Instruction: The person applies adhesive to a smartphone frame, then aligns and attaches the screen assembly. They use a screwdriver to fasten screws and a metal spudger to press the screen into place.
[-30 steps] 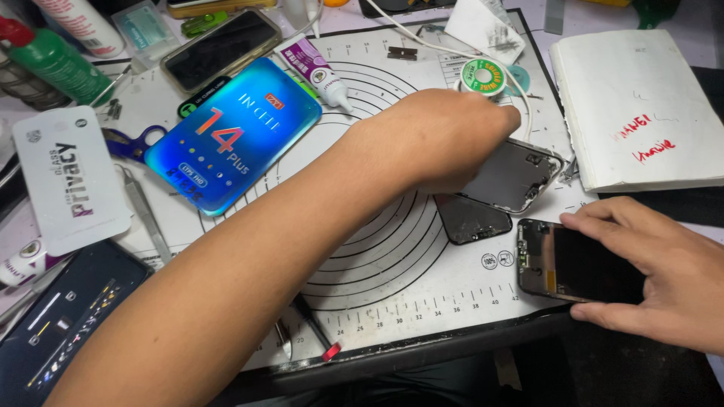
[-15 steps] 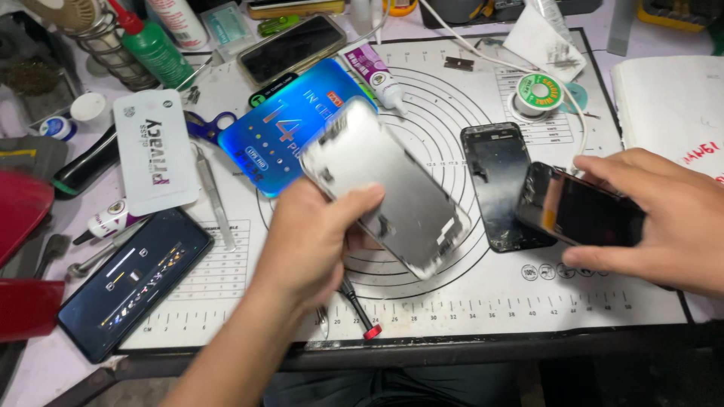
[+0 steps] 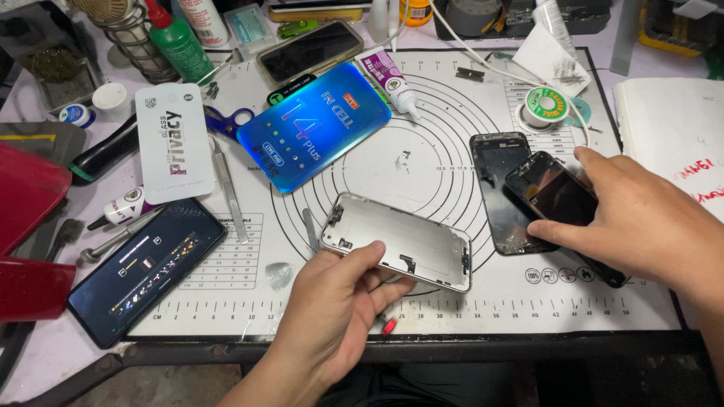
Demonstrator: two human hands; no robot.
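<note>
A: Hands first. Go.

B: Left hand [image 3: 339, 301] pinches the near edge of a silver phone frame [image 3: 400, 241], thumb on top, fingers underneath. Frame is tilted a bit, over the lower middle of the white mat [image 3: 452, 301]. Right hand [image 3: 641, 218] grips a dark phone [image 3: 554, 196], thumb along its near side, fingers curled over the far end. That phone sits at an angle, overlapping a black screen panel [image 3: 501, 188] lying flat on the mat.

A: Packages?

B: Blue glossy box [image 3: 313, 124], long rectangle with rounded corners, upper middle of the mat, slanted, light lettering on it. White card pack [image 3: 173, 139], tall rectangle, left of the blue box, half off the mat edge, dark print plus a small colour patch. Between them, blue-handled scissors [image 3: 226, 120].

A: Labels?

B: Small glue tube [image 3: 392, 79], white with purple label, just right of the blue box's top. Green bottle [image 3: 177, 45] with red cap, top left. White bottle with red print behind it, cropped. Solder spool [image 3: 544, 105], green and white round label, upper right of the mat. White notebook [image 3: 671, 136] far right, red handwriting, can't read it.

A: Else?

B: Dark phone with lit screen [image 3: 147, 267] at lower left, another black phone [image 3: 309, 49] up top. Red thing [image 3: 26, 234] at the left edge of the worktop, can't tell what.
</note>
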